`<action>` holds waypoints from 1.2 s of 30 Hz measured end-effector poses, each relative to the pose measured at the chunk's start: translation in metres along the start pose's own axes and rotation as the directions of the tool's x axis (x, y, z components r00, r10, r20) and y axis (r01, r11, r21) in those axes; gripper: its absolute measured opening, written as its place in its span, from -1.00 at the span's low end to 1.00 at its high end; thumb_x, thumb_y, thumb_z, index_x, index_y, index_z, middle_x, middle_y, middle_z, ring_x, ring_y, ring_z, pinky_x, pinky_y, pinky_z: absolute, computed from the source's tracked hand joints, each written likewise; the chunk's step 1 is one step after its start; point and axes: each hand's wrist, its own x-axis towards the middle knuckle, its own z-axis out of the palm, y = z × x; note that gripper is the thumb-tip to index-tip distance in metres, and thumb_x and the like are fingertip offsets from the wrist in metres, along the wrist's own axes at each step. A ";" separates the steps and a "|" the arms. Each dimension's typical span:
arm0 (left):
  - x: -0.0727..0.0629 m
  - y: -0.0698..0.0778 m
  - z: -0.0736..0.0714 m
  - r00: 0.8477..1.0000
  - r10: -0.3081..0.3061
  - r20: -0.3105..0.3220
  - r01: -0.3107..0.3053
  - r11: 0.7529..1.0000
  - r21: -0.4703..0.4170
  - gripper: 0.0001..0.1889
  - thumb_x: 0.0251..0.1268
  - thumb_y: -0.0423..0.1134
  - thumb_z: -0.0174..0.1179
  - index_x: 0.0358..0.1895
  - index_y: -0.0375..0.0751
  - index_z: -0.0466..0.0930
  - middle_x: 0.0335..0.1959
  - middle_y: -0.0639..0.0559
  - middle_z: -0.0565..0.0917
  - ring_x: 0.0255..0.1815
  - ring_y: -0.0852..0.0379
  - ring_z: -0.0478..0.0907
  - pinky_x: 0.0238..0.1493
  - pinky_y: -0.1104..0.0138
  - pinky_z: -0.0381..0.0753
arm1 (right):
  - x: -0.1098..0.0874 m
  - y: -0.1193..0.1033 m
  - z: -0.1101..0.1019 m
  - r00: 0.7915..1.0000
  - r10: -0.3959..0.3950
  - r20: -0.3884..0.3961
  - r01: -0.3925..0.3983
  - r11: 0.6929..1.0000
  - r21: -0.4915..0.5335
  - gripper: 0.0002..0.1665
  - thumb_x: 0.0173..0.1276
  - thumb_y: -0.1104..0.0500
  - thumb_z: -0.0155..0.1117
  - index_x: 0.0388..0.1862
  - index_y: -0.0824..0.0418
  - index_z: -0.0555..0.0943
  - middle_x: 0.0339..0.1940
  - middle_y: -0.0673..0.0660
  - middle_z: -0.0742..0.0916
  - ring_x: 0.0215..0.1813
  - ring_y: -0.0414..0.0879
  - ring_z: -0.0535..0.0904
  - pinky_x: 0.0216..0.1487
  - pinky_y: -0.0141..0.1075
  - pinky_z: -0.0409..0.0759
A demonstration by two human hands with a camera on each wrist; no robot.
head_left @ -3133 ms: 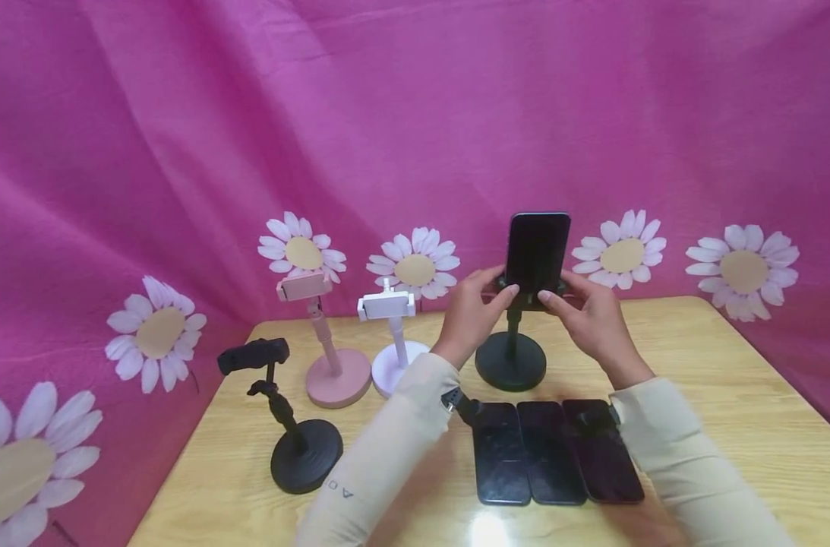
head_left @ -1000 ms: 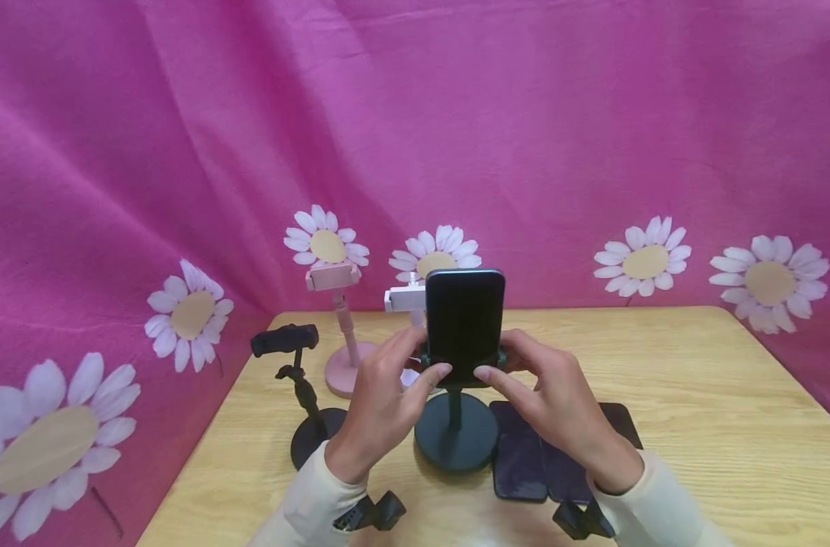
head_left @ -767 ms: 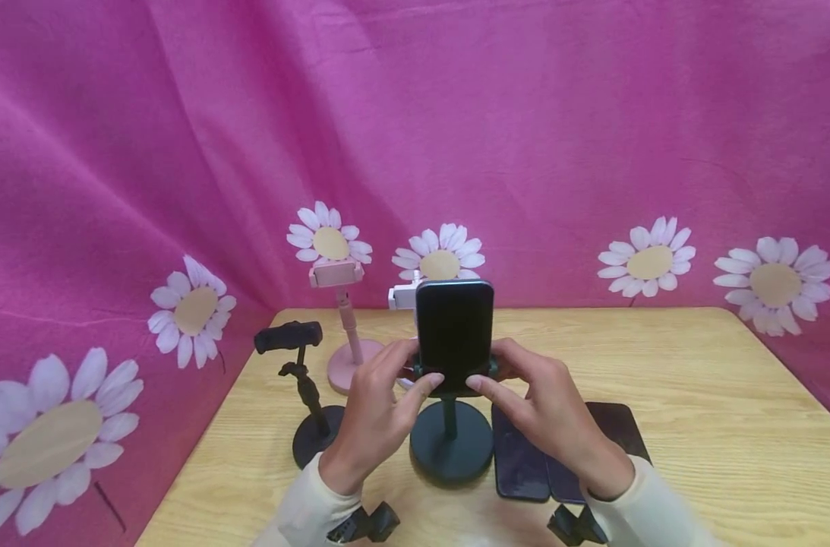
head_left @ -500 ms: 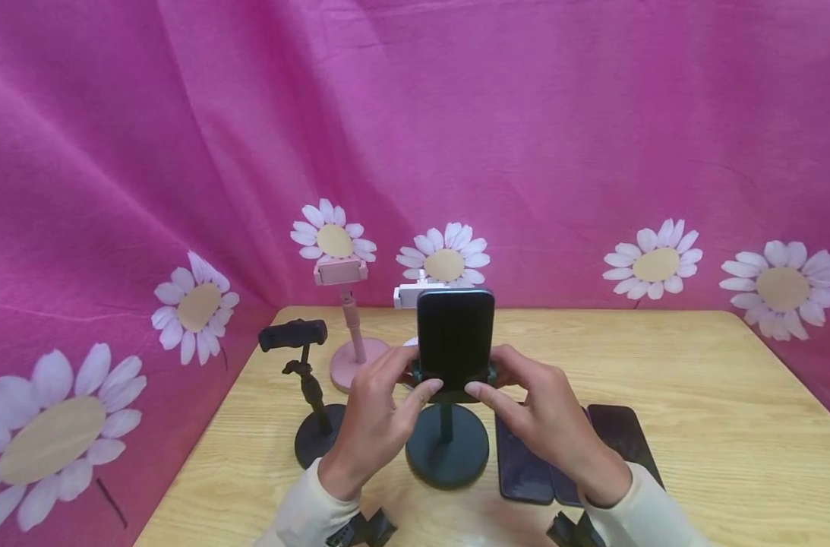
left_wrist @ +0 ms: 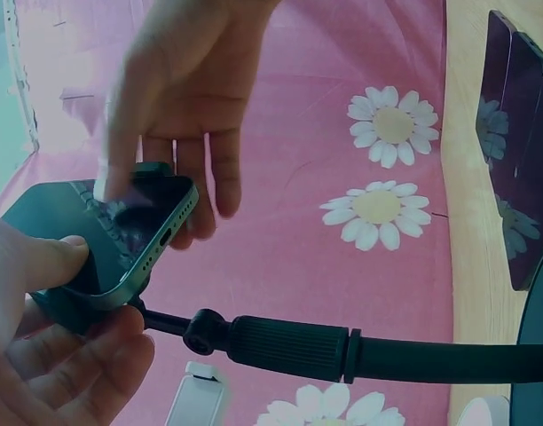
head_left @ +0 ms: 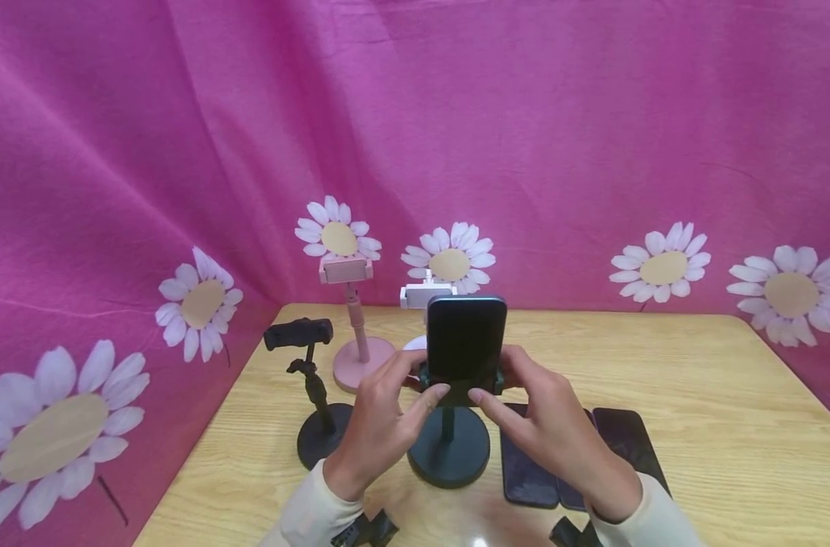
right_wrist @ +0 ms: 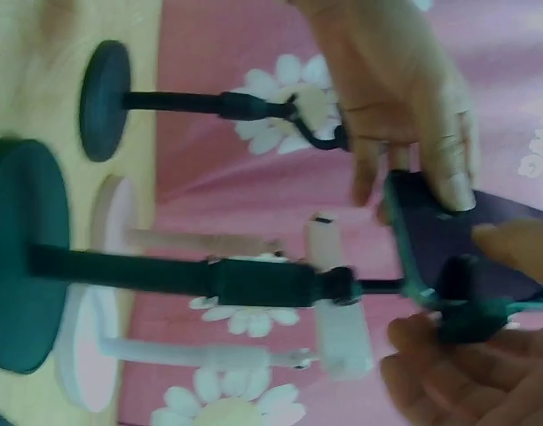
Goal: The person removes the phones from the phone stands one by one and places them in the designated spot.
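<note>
A smartphone [head_left: 465, 334] with a dark screen stands upright in the clamp of a dark green phone stand [head_left: 449, 456]. My left hand [head_left: 379, 422] pinches the phone's lower left side, thumb on the screen and fingers behind the clamp. Opposite it, my right hand [head_left: 557, 425] grips the lower right side the same way. The left wrist view shows the phone's bottom edge with its port, and the stand's ribbed collar [left_wrist: 289, 346] below. In the right wrist view a clamp end [right_wrist: 471, 306] sits against the phone's edge. The fingers partly hide the clamp.
Left of my hands stands a black phone stand [head_left: 319, 437]. A pink stand [head_left: 363, 365] and a white stand [head_left: 428, 296] are behind. Several phones [head_left: 531, 471] lie flat at the right, partly under my right forearm. A pink daisy cloth [head_left: 544, 152] hangs behind the wooden table [head_left: 702, 365].
Since the earliest frame, the green stand with its phone has come left and nearer, in front of the white stand. Both hands keep their hold; over the last half second they barely shift.
</note>
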 end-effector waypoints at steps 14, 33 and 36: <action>0.005 -0.001 0.007 0.999 -0.051 0.019 0.051 0.999 -0.008 -0.55 0.16 -0.31 0.36 0.12 -0.17 0.48 -0.08 0.06 0.63 -0.18 0.24 0.57 -0.10 0.37 0.63 | 0.025 -0.035 0.008 0.924 -0.200 -0.325 0.174 0.979 -0.106 0.24 -0.06 0.21 0.60 0.52 0.18 0.05 0.23 0.26 0.44 0.10 0.03 0.50 -0.06 -0.05 0.65; 0.017 -0.007 0.005 0.996 -0.092 -0.001 0.092 0.996 0.004 -0.62 0.08 -0.33 0.42 -0.01 -0.18 0.54 -0.24 0.10 0.59 -0.21 0.25 0.54 -0.15 0.35 0.65 | 0.048 -0.029 0.039 0.873 -0.180 -0.454 0.099 0.975 -0.197 0.11 -0.01 0.06 0.59 0.46 0.04 0.16 0.02 0.31 0.40 -0.15 0.03 0.51 -0.28 -0.13 0.69; 0.018 -0.008 -0.001 0.993 -0.115 0.007 0.115 0.993 -0.038 -0.61 0.06 -0.32 0.44 -0.02 -0.12 0.57 -0.26 0.16 0.57 -0.22 0.23 0.51 -0.14 0.36 0.64 | 0.048 -0.028 0.040 0.872 -0.176 -0.456 0.093 0.976 -0.198 0.09 0.00 0.05 0.57 0.46 0.04 0.17 0.00 0.31 0.40 -0.18 0.05 0.51 -0.30 -0.12 0.68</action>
